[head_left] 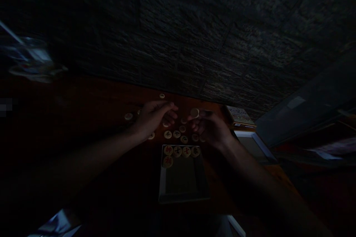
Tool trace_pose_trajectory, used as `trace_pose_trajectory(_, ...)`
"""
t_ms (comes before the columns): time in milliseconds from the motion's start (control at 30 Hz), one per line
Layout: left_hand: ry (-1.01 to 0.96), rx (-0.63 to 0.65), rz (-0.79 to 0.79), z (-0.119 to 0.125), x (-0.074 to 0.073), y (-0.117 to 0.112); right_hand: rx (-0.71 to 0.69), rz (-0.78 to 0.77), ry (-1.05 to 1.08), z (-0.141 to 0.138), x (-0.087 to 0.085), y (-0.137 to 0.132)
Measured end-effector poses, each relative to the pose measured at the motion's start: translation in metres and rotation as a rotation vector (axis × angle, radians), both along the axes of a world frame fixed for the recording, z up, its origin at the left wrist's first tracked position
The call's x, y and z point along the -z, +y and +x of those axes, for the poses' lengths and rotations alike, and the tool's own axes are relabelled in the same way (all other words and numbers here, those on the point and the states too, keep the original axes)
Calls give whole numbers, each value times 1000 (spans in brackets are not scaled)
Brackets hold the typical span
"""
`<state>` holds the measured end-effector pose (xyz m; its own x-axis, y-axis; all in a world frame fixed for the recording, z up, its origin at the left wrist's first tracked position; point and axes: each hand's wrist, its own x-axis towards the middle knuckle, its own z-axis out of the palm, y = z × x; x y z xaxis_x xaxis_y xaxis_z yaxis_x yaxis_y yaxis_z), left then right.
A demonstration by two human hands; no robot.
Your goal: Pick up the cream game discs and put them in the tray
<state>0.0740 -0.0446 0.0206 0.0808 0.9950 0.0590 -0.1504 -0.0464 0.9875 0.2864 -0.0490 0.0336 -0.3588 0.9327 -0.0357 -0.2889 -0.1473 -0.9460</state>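
Dim tabletop [97, 94] supports a tray [180, 179] holding five discs [177, 151].

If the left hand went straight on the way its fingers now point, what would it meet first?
Probably the round piece held in the right hand, toward which the left hand roughly points; depth is unclear in this dim view, so it might pass over or behind it.
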Motion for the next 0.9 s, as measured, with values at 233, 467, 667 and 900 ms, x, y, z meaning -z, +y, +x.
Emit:
trace_pose_trajectory(233, 59, -9, -16, 1, -7, -3, -7, 55, -28, 2, -2, -1)
trace_pose_trajectory(467, 88, -31, -27, 1, -7, -1, 71, 482, -439, 0, 0, -8)
trace_pose_trajectory(667, 79, -30, -5, 0, -4, 2, 25, 947, -869, 1, -16, -26)
trace_pose_trajectory(900, 71, -29, -5, -1, -5, 3, -82, 996, -1077, 7, -39, -51)
